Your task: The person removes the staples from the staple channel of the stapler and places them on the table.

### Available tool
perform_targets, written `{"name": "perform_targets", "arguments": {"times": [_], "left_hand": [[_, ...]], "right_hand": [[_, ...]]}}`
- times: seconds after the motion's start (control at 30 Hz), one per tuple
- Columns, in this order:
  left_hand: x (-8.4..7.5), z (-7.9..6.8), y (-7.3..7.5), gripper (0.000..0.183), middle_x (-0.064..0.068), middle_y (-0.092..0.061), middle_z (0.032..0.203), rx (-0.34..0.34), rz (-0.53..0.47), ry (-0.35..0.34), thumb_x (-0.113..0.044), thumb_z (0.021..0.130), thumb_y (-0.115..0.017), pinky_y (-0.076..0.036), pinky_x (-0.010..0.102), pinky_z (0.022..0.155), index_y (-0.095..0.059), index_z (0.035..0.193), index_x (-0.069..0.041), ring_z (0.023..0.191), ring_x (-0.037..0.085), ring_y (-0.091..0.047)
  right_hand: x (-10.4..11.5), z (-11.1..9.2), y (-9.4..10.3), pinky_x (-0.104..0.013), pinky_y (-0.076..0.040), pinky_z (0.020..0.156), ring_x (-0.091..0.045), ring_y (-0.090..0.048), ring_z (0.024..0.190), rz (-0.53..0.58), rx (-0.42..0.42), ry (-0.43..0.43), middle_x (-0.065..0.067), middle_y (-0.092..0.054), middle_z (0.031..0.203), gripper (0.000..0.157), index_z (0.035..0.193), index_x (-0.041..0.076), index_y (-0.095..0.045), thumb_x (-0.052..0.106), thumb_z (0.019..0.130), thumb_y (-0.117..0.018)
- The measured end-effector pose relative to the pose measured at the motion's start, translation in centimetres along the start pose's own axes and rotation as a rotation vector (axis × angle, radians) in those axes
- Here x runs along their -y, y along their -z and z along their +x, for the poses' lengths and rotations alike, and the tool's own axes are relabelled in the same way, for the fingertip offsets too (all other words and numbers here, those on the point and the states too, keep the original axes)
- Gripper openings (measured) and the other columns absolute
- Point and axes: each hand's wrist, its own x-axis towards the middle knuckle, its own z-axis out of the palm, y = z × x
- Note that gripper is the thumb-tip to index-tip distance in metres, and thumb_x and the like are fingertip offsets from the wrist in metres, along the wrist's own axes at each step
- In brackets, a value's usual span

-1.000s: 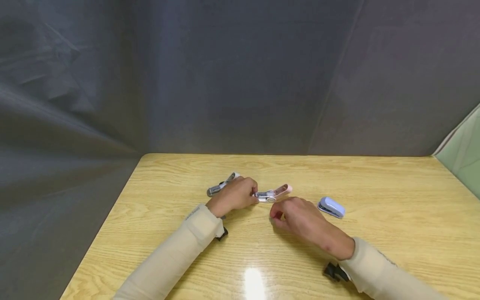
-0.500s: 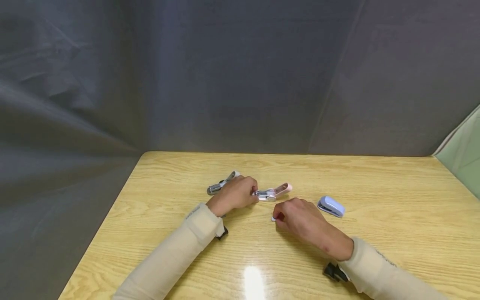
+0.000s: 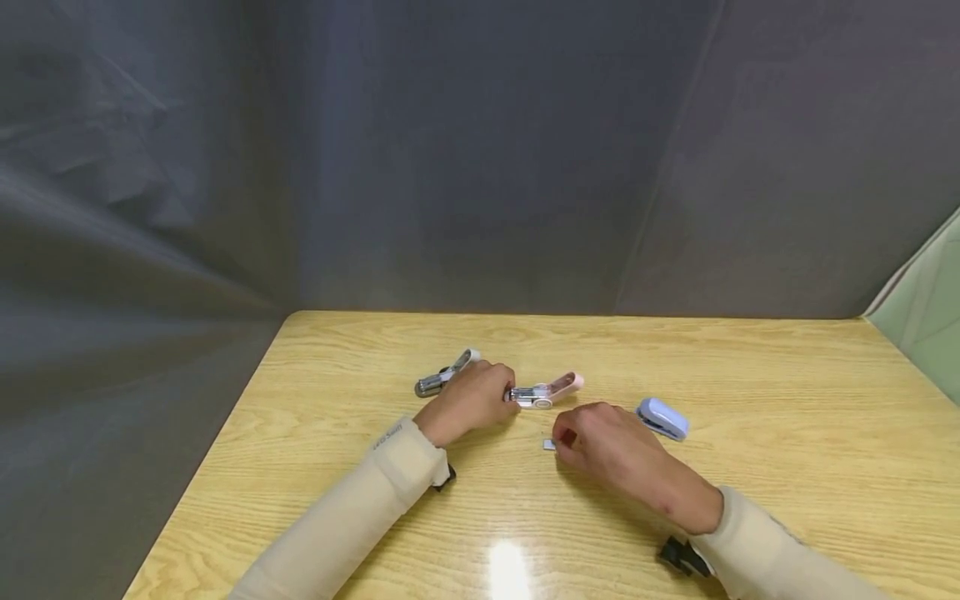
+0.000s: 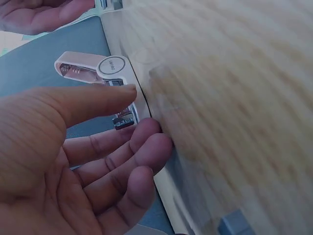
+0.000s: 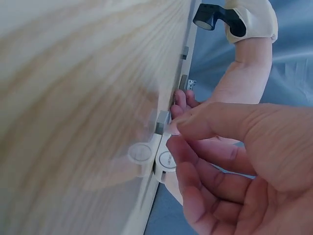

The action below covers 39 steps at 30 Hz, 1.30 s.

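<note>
In the head view my left hand point(image 3: 471, 402) holds the front end of a pink-and-white stapler point(image 3: 534, 395), whose top is swung up. The left wrist view has the thumb over that stapler point(image 4: 120, 78) and the fingers curled beside its base. My right hand point(image 3: 611, 446) is low over the table, thumb and forefinger pinching the near end of a small grey strip of staples point(image 3: 549, 445). The strip point(image 5: 163, 122) looks like a short block at the fingertips in the right wrist view. Part of the fingers' contact with it is hidden.
A second stapler point(image 3: 435, 382), grey and white with its top raised, lies behind my left hand. A lilac stapler point(image 3: 663, 418) sits beyond my right hand. Another small grey block point(image 4: 235, 224) lies near my left wrist. Dark sheeting point(image 3: 480, 167) stands behind the wooden table point(image 3: 337, 508).
My right hand has shifted slightly right, and more of the staple strip shows beside its fingertips. My left hand keeps its hold on the pink-and-white stapler.
</note>
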Motion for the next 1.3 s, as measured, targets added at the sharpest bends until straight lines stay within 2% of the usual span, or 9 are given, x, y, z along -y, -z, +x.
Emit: {"name": "perform_targets", "arguments": {"times": [0.2,0.37,0.57,0.8,0.97,1.1,1.17,1.23,1.3], "left_hand": [[-0.2,-0.4,0.0,0.032,-0.005,-0.041,0.057,-0.020,0.030,-0.006,-0.026,0.094,-0.076,-0.030,0.026,0.048,-0.059,0.070,-0.014,0.048,0.008,-0.033],[-0.7,-1.1,0.0,0.031,-0.005,-0.036,0.055,-0.077,0.089,-0.053,-0.026,0.098,-0.073,-0.029,0.025,0.047,-0.058,0.074,-0.014,0.046,0.006,-0.028],[-1.9,-2.2,0.7,0.021,-0.006,-0.045,0.059,-0.122,0.115,-0.105,-0.028,0.099,-0.073,-0.031,0.023,0.048,-0.069,0.091,-0.009,0.046,0.005,-0.033],[-4.0,-3.3,1.2,0.023,-0.004,-0.068,0.082,-0.126,0.170,-0.206,-0.035,0.097,-0.074,-0.039,0.022,0.050,-0.073,0.095,-0.013,0.055,0.004,-0.047],[-5.3,-3.2,0.6,0.023,-0.006,-0.068,0.085,-0.116,0.139,-0.281,-0.035,0.098,-0.074,-0.039,0.019,0.050,-0.074,0.098,-0.013,0.054,0.003,-0.046],[-6.0,-3.1,0.2,0.021,-0.005,-0.073,0.095,-0.104,0.136,-0.317,-0.036,0.097,-0.074,-0.036,0.018,0.049,-0.072,0.095,-0.015,0.053,0.002,-0.043],[-6.3,-3.1,0.1,0.021,-0.005,-0.073,0.091,-0.104,0.148,-0.336,-0.036,0.097,-0.075,-0.036,0.018,0.049,-0.071,0.093,-0.016,0.053,0.002,-0.046],[-6.6,-3.0,0.0,0.020,-0.006,-0.072,0.087,-0.104,0.143,-0.361,-0.035,0.096,-0.076,-0.036,0.017,0.050,-0.073,0.091,-0.016,0.065,0.003,-0.059],[-6.9,-2.7,-0.2,0.019,-0.008,-0.067,0.079,-0.097,0.152,-0.390,-0.034,0.097,-0.075,-0.039,0.016,0.054,-0.075,0.094,-0.015,0.093,0.008,-0.069]], "right_hand": [[0.0,-0.9,0.1,-0.023,-0.038,0.047,-0.002,-0.046,0.060,-0.062,-0.061,0.013,0.016,-0.062,0.077,0.014,0.082,0.023,-0.073,0.010,0.084,-0.078],[-0.3,-2.1,0.4,-0.024,-0.043,0.053,-0.009,-0.058,0.073,-0.119,-0.075,0.028,0.010,-0.067,0.087,0.015,0.096,0.018,-0.076,0.016,0.082,-0.082],[-0.5,-3.3,1.0,-0.029,-0.052,0.064,-0.015,-0.065,0.081,-0.141,-0.106,0.027,0.006,-0.071,0.093,0.027,0.106,0.013,-0.074,0.020,0.083,-0.085],[-0.9,-4.6,2.0,-0.036,-0.055,0.069,-0.016,-0.065,0.084,-0.171,-0.126,-0.008,0.006,-0.071,0.094,0.032,0.111,0.010,-0.073,0.023,0.084,-0.083],[-1.7,-5.9,3.2,-0.034,-0.054,0.062,-0.016,-0.066,0.086,-0.161,-0.150,-0.056,0.005,-0.071,0.099,0.031,0.113,0.013,-0.073,0.019,0.085,-0.084],[-2.3,-6.9,4.0,-0.040,-0.057,0.065,-0.023,-0.070,0.093,-0.160,-0.148,-0.091,-0.003,-0.073,0.108,0.030,0.113,0.013,-0.073,0.020,0.086,-0.085],[-2.5,-7.1,4.3,-0.041,-0.057,0.065,-0.024,-0.070,0.092,-0.154,-0.142,-0.098,-0.003,-0.073,0.108,0.031,0.113,0.013,-0.072,0.021,0.086,-0.085],[-2.7,-7.4,4.5,-0.042,-0.057,0.066,-0.022,-0.071,0.090,-0.153,-0.149,-0.104,-0.002,-0.074,0.108,0.032,0.115,0.013,-0.072,0.021,0.087,-0.085],[-3.1,-7.6,4.7,-0.042,-0.056,0.066,-0.021,-0.071,0.088,-0.155,-0.166,-0.097,-0.001,-0.074,0.106,0.034,0.117,0.012,-0.071,0.020,0.086,-0.085]]}}
